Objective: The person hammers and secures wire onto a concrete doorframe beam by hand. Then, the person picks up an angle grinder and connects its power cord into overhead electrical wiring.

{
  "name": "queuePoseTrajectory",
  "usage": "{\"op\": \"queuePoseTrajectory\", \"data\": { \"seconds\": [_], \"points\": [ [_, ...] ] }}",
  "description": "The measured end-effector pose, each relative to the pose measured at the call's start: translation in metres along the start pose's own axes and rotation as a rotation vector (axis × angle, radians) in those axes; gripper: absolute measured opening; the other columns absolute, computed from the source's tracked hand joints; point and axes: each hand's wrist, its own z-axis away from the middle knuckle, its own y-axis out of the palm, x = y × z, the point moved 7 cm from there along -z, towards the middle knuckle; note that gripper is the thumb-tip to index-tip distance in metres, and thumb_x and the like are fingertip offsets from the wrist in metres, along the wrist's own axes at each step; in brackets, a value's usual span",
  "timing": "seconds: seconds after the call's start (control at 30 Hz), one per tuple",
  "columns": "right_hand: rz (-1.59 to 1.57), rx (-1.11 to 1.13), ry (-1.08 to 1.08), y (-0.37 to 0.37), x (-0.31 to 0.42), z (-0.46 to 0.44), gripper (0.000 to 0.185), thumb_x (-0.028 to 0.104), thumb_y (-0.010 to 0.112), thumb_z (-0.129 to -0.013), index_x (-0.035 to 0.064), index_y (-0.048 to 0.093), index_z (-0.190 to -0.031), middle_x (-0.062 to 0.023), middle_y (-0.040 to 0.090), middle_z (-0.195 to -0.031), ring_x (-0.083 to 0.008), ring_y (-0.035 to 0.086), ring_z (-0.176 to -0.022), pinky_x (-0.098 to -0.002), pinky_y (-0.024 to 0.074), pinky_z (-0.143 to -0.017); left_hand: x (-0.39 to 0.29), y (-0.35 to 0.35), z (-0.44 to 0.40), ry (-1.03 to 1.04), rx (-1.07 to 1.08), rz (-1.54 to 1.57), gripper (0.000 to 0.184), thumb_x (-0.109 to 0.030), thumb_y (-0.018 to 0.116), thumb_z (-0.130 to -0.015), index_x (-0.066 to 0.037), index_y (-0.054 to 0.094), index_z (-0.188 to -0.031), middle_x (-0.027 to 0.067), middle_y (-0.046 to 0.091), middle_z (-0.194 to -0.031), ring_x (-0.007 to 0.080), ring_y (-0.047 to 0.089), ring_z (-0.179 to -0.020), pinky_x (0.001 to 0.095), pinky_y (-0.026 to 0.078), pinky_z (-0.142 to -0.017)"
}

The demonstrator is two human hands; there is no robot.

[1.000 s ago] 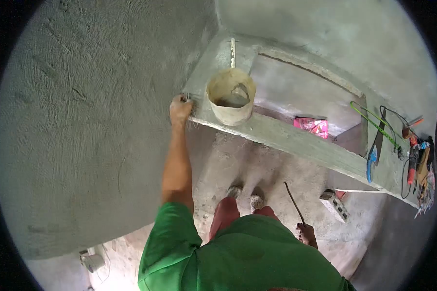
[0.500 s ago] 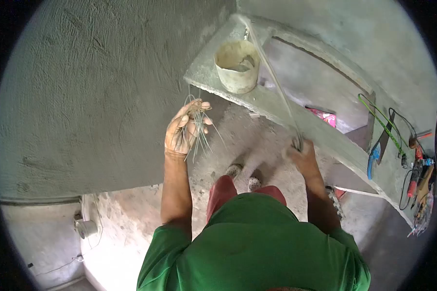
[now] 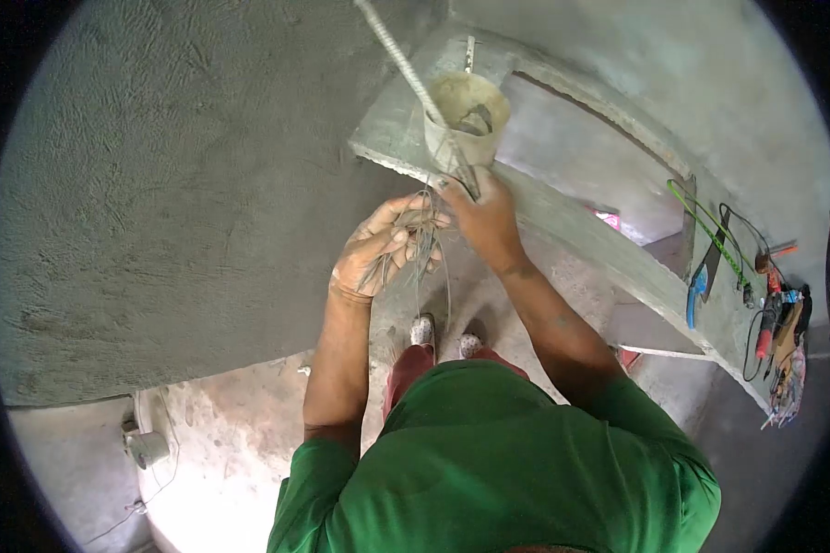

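Note:
My left hand [image 3: 373, 247] is closed round a loose bundle of thin grey wires [image 3: 423, 238], palm turned up, with loops and long ends hanging below the fingers. Close beside it, my right hand [image 3: 481, 210] grips the lower end of a long ribbed rod [image 3: 398, 60], which looks like rebar. That rod slants up and to the left, passing in front of a dirty pale bucket [image 3: 485, 146]. Grey material lies inside the bucket, which stands on a concrete slab [image 3: 563, 214]. Whether the right hand touches the wires cannot be made out.
A rough plastered wall [image 3: 184, 194] rises on my left. On the slab's right end lie a handsaw [image 3: 710, 267], a green cord [image 3: 730, 253] and red-handled tools [image 3: 767, 332]. The slab has a large opening, and its edge runs close before me.
My right hand has moved left and up with the rod, from over the slab's front edge to beside my left hand. My left hand has shifted slightly right, still holding the wires.

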Motion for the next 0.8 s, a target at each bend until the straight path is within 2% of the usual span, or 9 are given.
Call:
{"op": "queuePoseTrajectory", "data": {
  "seconds": [0.03, 0.2, 0.27, 0.3, 0.47, 0.53, 0.63, 0.7, 0.8],
  "points": [
    [0.094, -0.099, -0.097, 0.0, 0.009, 0.003, 0.032, 0.03, 0.072, -0.087, -0.0005, 0.066, -0.093, -0.0024, 0.063, -0.075, -0.0123, 0.056, -0.065, -0.0309, 0.0479, -0.063, -0.002, -0.006, 0.002, -0.014, -0.019, -0.035, 0.048, -0.015, 0.056, -0.092, 0.001, 0.048, -0.136, 0.0312, 0.057, -0.122, 0.0354, 0.066, -0.09, 0.0388, 0.057, -0.074],
    [0.165, 0.009, -0.042, 0.021, 0.036, 0.008, 0.032, 0.03, 0.073, -0.086, -0.0003, 0.065, -0.09, -0.0033, 0.064, -0.072, -0.0113, 0.056, -0.064, -0.0306, 0.0474, -0.062, -0.02, -0.041, 0.01, -0.033, -0.041, -0.227, 0.043, -0.011, 0.055, -0.094, 0.0, 0.049, -0.134, 0.0283, 0.058, -0.121, 0.0332, 0.069, -0.09, 0.0353, 0.06, -0.073],
    [0.232, 0.071, -0.038, 0.032, 0.034, 0.004, 0.032, 0.03, 0.073, -0.086, -0.0005, 0.065, -0.09, -0.0031, 0.064, -0.071, -0.0108, 0.057, -0.065, -0.0302, 0.0477, -0.063, -0.038, -0.04, 0.007, 0.045, -0.207, -0.064, 0.04, -0.008, 0.054, -0.095, -0.001, 0.05, -0.134, 0.0239, 0.059, -0.123, 0.0312, 0.069, -0.093, 0.0346, 0.06, -0.075],
    [0.2, 0.084, -0.031, 0.038, 0.024, 0.006, 0.029, 0.028, 0.072, -0.087, -0.0003, 0.065, -0.091, -0.0034, 0.065, -0.071, -0.0112, 0.058, -0.065, -0.0297, 0.0484, -0.064, -0.044, -0.041, 0.009, 0.063, -0.187, -0.063, 0.041, -0.007, 0.055, -0.095, -0.004, 0.049, -0.135, 0.0205, 0.061, -0.123, 0.0296, 0.069, -0.096, 0.036, 0.059, -0.077],
    [0.059, 0.183, -0.001, 0.063, 0.018, 0.001, 0.016, 0.015, 0.07, -0.085, 0.0008, 0.067, -0.092, -0.0013, 0.064, -0.075, -0.0094, 0.056, -0.071, -0.0278, 0.0472, -0.067, -0.053, -0.052, 0.006, 0.088, -0.19, -0.113, 0.046, -0.007, 0.056, -0.094, -0.006, 0.045, -0.139, 0.0204, 0.056, -0.129, 0.0285, 0.064, -0.108, 0.0364, 0.058, -0.082],
    [0.173, 0.165, -0.181, 0.069, 0.015, -0.002, 0.02, 0.015, 0.066, -0.088, 0.0, 0.066, -0.101, -0.004, 0.067, -0.08, -0.0121, 0.059, -0.075, -0.0304, 0.049, -0.071, -0.057, -0.053, 0.002, 0.129, -0.185, -0.137, 0.049, -0.007, 0.056, -0.094, -0.006, 0.043, -0.141, 0.0203, 0.054, -0.131, 0.0278, 0.062, -0.111, 0.0363, 0.057, -0.083],
    [0.31, 0.157, -0.311, 0.073, 0.016, -0.003, 0.023, 0.016, 0.063, -0.09, -0.001, 0.064, -0.106, -0.0071, 0.066, -0.083, -0.0137, 0.06, -0.078, -0.0325, 0.0495, -0.073, -0.062, -0.05, -0.002, 0.16, -0.175, -0.12, 0.054, -0.005, 0.055, -0.092, -0.006, 0.039, -0.144, 0.0194, 0.052, -0.134, 0.0264, 0.057, -0.117, 0.0363, 0.055, -0.086],
    [0.322, 0.171, -0.231, 0.074, 0.012, -0.006, 0.024, 0.016, 0.062, -0.091, -0.0014, 0.063, -0.106, -0.008, 0.066, -0.083, -0.0141, 0.06, -0.079, -0.0324, 0.0496, -0.074, -0.058, -0.059, -0.004, 0.186, -0.187, 0.021, 0.05, 0.0, 0.05, -0.091, -0.004, 0.043, -0.141, 0.0181, 0.052, -0.134, 0.0257, 0.058, -0.115, 0.0365, 0.056, -0.083],
    [0.327, 0.189, -0.108, 0.073, 0.007, -0.011, 0.025, 0.018, 0.062, -0.091, -0.0024, 0.063, -0.106, -0.0091, 0.066, -0.082, -0.0142, 0.06, -0.079, -0.032, 0.0495, -0.074, -0.056, -0.062, -0.011, 0.135, -0.227, 0.01, 0.048, 0.001, 0.049, -0.09, -0.002, 0.045, -0.138, 0.0186, 0.054, -0.132, 0.0253, 0.058, -0.114, 0.0357, 0.056, -0.084]
  ]
}}
